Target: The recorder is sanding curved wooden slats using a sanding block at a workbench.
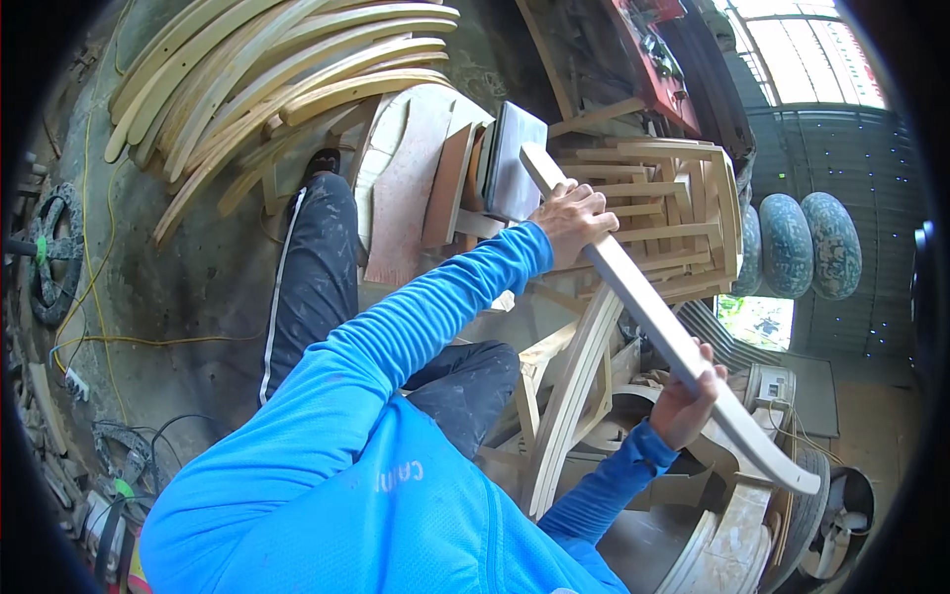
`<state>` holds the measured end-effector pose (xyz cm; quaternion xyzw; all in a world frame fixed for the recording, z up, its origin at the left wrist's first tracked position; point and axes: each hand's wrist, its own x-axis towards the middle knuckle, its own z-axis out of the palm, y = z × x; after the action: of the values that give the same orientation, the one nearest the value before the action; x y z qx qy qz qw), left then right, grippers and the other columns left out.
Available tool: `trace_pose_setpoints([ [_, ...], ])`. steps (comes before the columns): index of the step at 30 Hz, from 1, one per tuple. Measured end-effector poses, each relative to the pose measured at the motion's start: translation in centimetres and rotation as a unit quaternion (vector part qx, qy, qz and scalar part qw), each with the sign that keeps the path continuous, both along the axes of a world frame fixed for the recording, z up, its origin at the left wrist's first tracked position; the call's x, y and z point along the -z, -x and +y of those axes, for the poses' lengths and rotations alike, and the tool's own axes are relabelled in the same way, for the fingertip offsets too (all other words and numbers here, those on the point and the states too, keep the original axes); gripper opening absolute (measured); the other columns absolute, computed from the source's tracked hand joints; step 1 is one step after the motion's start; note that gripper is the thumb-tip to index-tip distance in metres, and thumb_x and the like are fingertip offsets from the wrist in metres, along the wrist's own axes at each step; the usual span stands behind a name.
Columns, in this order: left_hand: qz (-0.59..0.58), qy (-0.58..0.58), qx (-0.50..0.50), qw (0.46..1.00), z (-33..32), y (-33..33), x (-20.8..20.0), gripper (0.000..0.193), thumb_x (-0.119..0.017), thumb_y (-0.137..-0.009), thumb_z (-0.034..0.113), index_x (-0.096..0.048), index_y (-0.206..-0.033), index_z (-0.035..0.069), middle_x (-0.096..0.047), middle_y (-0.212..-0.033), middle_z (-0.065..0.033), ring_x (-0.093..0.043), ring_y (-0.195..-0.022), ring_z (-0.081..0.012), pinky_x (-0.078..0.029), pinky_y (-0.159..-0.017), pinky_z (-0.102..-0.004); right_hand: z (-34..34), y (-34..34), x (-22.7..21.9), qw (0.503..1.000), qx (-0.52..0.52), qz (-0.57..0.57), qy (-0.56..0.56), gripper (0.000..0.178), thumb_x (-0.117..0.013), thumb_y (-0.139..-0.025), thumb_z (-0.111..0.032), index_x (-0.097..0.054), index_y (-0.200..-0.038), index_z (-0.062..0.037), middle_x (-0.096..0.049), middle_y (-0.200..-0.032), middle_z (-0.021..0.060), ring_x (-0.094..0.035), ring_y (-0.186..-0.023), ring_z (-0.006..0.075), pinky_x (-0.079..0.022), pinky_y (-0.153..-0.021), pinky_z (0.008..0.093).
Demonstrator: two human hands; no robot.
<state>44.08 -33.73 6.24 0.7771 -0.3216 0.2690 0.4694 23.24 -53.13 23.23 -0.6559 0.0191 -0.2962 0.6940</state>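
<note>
A long pale wooden bar [643, 302] with a curved, rounded near-right end runs diagonally across the view. My left hand [574, 224] is closed over its upper part from above, fingers wrapped over the edge. Lower down, my right hand [690, 398] grips the bar from the near side, its thumb and fingers around it. The bar's far end lies over or against the edge of a flat grey panel [517, 163]; whether it touches is unclear. Beside that panel stand brown boards [450, 188] and a wide, pale board with a wavy edge [408, 183].
Many curved wooden slats [247, 79] lie stacked at the far left. Slatted wooden frames [658, 213] stand beyond the bar, with curved wooden pieces [572, 396] below it. A yellow cable [188, 341] crosses the floor. Large rounded rolls [831, 246] and a red-topped bench [658, 64] are farther off.
</note>
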Motion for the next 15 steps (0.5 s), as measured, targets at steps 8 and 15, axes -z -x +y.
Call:
trace_pose_setpoints([
  [8,0.004,-0.162,0.085,0.983,2.1,-2.6,1.6,0.081,-0.091,-0.057,0.023,-0.061,-0.132,0.021,-0.056,-0.128,-0.0099,-0.046,-0.137,-0.0329,-0.018,-0.125,-0.0577,2.4,1.6,9.0,0.967,-0.078,-0.05,0.235,0.03,-0.075,-0.09,-0.009,-0.055,-0.111,-0.0138,-0.058,-0.141,0.0251,-0.054,-0.135,0.0407,-0.046,-0.111,0.0561],
  [15,0.006,-0.217,0.111,0.97,3.1,-3.9,3.0,0.084,-0.093,-0.056,0.056,-0.064,-0.124,0.017,-0.061,-0.124,-0.0082,-0.049,-0.135,-0.0274,-0.015,-0.127,-0.0552,4.3,2.2,12.9,0.952,-0.06,-0.022,0.299,0.028,-0.073,-0.089,-0.006,-0.058,-0.112,-0.0113,-0.062,-0.135,0.0224,-0.054,-0.135,0.0441,-0.042,-0.114,0.0567],
])
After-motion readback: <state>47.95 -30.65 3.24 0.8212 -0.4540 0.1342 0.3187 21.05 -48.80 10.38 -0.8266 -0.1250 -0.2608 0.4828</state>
